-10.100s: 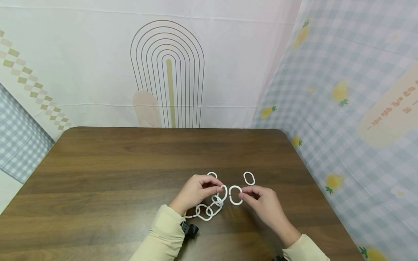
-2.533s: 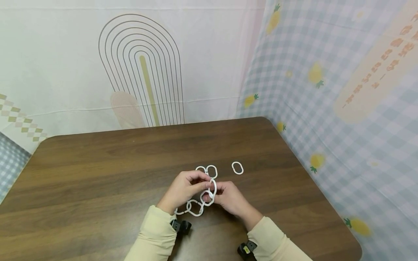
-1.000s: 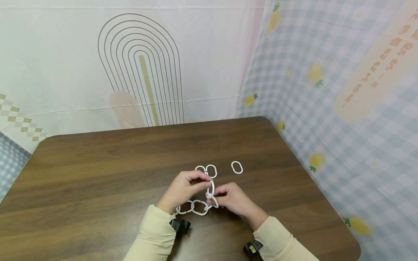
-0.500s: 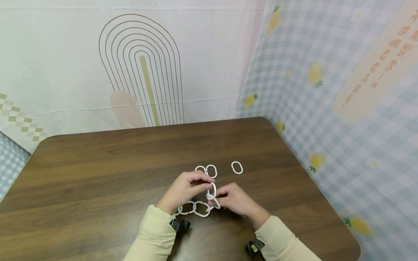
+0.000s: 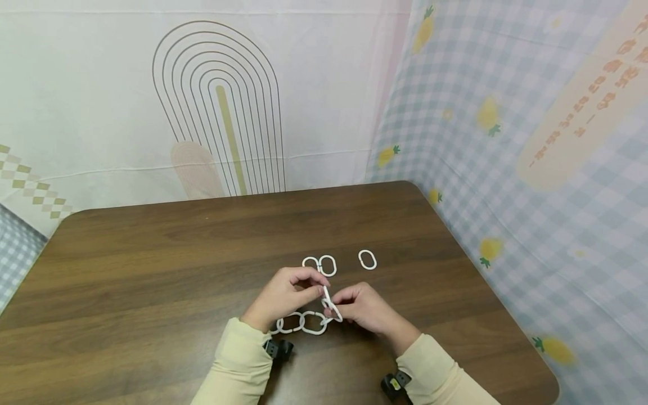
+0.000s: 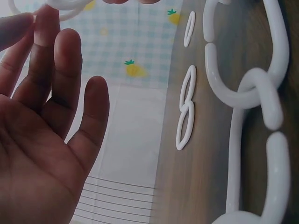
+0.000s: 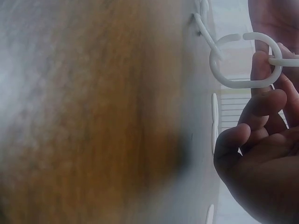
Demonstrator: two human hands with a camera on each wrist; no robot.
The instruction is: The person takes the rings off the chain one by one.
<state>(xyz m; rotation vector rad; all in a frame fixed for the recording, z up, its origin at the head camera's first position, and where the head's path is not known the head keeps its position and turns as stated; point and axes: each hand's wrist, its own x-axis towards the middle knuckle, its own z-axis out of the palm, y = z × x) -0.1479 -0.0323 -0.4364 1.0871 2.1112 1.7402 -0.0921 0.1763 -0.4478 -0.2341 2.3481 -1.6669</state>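
In the head view my left hand point(image 5: 286, 298) pinches a white plastic C-shaped link point(image 5: 326, 293) between thumb and fingertips, seen almost edge-on. My right hand point(image 5: 365, 309) pinches the neighbouring link point(image 5: 338, 316) just below it. The two links meet between my hands. From there a chain of joined links point(image 5: 314, 333) runs left along the tabletop, and its far end is hidden behind my left wrist. The right wrist view shows a link point(image 7: 245, 84) with a narrow gap in its side, hooked with other links at both ends. Large chain links point(image 6: 280, 46) fill the right of the left wrist view.
Behind my left hand two loose links point(image 5: 335, 267) lie side by side, one partly covered. Another loose link point(image 5: 375, 262) lies farther right on the brown wooden table point(image 5: 177, 270). Patterned cloths point(image 5: 344, 101) hang behind and to the right.
Ten seconds ago my right hand held a separate link; now the links between my hands are joined. Just now the left-held link turned edge-on. The head view has shifted.
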